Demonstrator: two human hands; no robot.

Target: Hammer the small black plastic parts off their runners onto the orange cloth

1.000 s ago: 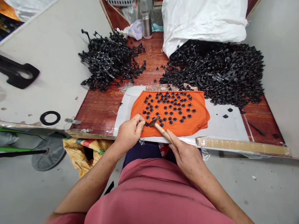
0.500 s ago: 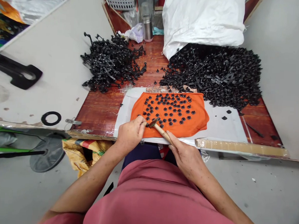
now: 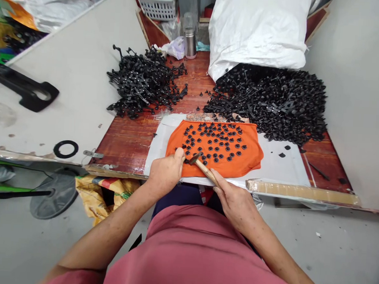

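Observation:
My right hand (image 3: 237, 204) is closed round the wooden handle of a small hammer (image 3: 204, 167). The dark hammer head hovers over or rests on the lower left of an orange cloth (image 3: 249, 158); I cannot tell which. Just left of it, my left hand (image 3: 165, 174) is closed with its thumb up at the cloth's near-left edge. What its fingers grip is hidden. Several small black round plastic pieces with short stems (image 3: 210, 148) stand spread over the cloth, some close to the hammer head and the left fingertips.
Behind the cloth, a heap of black plastic pieces (image 3: 141, 82) lies left and a larger heap (image 3: 280, 104) right, below a white sack (image 3: 259, 31). A steel flask (image 3: 190, 42) stands at the back. Pale panels (image 3: 69, 68) flank the red-brown tabletop (image 3: 126, 141). Brown tape (image 3: 301, 192) covers the front edge.
The view has shifted slightly. My left thumb and fingers have changed position a little at the cloth's edge. The hammer stays in my right hand at nearly the same spot.

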